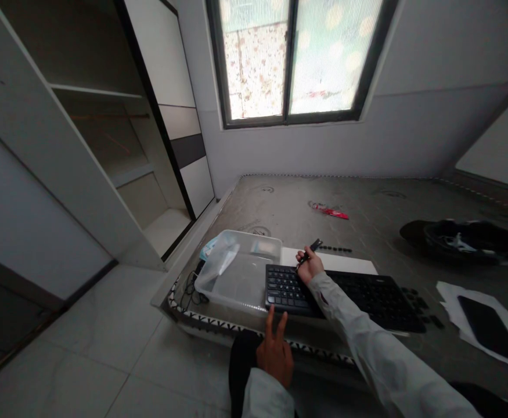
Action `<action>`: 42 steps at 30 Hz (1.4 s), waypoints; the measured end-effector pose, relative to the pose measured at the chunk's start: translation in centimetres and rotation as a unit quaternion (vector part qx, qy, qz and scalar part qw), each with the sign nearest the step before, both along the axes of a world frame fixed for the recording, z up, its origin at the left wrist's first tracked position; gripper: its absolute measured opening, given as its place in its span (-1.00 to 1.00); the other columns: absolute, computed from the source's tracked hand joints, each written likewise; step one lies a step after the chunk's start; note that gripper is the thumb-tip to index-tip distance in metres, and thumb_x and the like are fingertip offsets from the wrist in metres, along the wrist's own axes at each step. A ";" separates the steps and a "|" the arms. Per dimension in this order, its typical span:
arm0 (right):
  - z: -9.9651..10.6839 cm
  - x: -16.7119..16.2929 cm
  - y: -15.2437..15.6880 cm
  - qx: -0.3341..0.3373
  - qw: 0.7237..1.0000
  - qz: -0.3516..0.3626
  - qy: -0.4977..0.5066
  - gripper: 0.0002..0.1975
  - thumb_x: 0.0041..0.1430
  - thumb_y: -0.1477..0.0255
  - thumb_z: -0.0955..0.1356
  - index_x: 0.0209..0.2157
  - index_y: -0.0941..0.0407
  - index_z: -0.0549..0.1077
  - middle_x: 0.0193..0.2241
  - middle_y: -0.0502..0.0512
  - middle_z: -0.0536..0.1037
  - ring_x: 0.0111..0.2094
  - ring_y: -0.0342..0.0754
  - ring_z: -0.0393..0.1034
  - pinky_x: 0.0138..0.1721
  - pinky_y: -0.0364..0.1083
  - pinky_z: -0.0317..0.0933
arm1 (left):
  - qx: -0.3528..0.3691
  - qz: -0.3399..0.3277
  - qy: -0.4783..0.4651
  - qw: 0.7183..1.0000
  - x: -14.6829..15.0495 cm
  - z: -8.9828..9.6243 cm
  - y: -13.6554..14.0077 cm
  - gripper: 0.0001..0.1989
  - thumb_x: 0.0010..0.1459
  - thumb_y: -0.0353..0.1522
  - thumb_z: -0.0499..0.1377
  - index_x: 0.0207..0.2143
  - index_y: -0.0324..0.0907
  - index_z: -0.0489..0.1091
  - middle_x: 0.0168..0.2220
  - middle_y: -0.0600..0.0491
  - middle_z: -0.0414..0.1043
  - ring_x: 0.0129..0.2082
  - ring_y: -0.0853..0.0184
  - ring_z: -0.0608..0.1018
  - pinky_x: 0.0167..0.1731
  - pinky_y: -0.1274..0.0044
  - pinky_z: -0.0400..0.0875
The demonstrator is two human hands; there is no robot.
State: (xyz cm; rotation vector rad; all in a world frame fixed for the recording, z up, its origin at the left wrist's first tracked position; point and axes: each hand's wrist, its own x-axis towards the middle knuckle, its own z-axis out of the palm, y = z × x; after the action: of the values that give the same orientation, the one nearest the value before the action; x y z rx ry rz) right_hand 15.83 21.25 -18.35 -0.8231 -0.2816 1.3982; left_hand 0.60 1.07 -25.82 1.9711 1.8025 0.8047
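Right hand closes its fingers around a slim black tool over the black plastic keyboard; empty left hand spreads two fingers beside it

The computer keyboard is black with pale key legends, the small handheld tool black too. Light grey sleeves; a grey-brown mattress with black-and-white patterned edging. The slim packet looks red, perhaps with some white.
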 end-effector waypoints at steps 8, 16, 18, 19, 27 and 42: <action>-0.6 -0.4 0.6 0.007 0.999 -0.033 -0.014 -0.63 0.01 0.18 0.41 -0.46 0.04 0.15 -0.67 -0.19 0.29 -0.66 -0.22 0.16 -0.59 -0.11 -0.04 | 0.006 0.005 0.005 1.000 0.1 -0.1 0.0 -0.27 0.04 -0.61 -0.03 0.22 0.15 0.06 0.34 0.11 -0.17 -0.03 0.35 0.49 -0.19 0.53 0.45; -0.8 0.0 0.5 0.013 1.000 -0.022 -0.017 -0.65 0.02 0.17 0.40 -0.45 0.02 0.15 -0.66 -0.17 0.32 -0.64 -0.18 0.20 -0.59 -0.09 -0.04 | -0.004 0.008 0.004 1.000 0.0 0.4 0.0 -0.25 0.04 -0.62 -0.01 0.22 0.17 0.04 0.35 0.12 -0.18 -0.05 0.37 0.49 -0.16 0.55 0.44; -0.7 -0.1 0.5 0.009 1.000 -0.020 -0.017 -0.65 0.02 0.17 0.40 -0.45 0.03 0.16 -0.65 -0.17 0.32 -0.64 -0.19 0.20 -0.58 -0.09 -0.03 | -0.005 0.006 -0.001 1.000 0.0 0.4 0.1 -0.25 0.04 -0.61 -0.01 0.22 0.17 0.04 0.35 0.13 -0.20 -0.05 0.37 0.50 -0.16 0.55 0.44; -0.6 -0.2 0.4 0.005 1.000 -0.017 -0.018 -0.65 0.02 0.18 0.40 -0.45 0.03 0.16 -0.65 -0.18 0.32 -0.64 -0.19 0.20 -0.58 -0.09 -0.03 | -0.007 0.006 -0.005 1.000 0.0 0.3 0.1 -0.26 0.04 -0.61 -0.01 0.22 0.17 0.04 0.35 0.13 -0.20 -0.04 0.37 0.49 -0.15 0.55 0.44; -0.5 -0.6 0.3 0.010 1.000 -0.003 -0.017 -0.67 0.02 0.21 0.42 -0.45 0.03 0.18 -0.65 -0.18 0.32 -0.63 -0.20 0.20 -0.56 -0.09 -0.03 | 0.001 0.009 -0.008 1.000 0.1 0.1 0.1 -0.27 0.05 -0.62 -0.03 0.22 0.14 0.07 0.35 0.11 -0.19 -0.01 0.37 0.47 -0.14 0.53 0.44; 0.7 -1.4 -0.3 0.005 1.000 0.003 -0.019 -0.65 0.02 0.18 0.42 -0.46 0.04 0.19 -0.65 -0.18 0.32 -0.63 -0.21 0.18 -0.55 -0.10 -0.02 | -0.004 0.011 -0.002 1.000 0.1 0.2 0.1 -0.27 0.06 -0.62 -0.04 0.22 0.17 0.05 0.34 0.12 -0.17 -0.02 0.36 0.48 -0.14 0.52 0.43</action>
State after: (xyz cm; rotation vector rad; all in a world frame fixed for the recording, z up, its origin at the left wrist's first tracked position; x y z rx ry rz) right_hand 14.39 20.97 -17.69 -0.8427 -0.3208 1.3862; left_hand 0.66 1.13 -25.63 1.9464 1.8263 0.8070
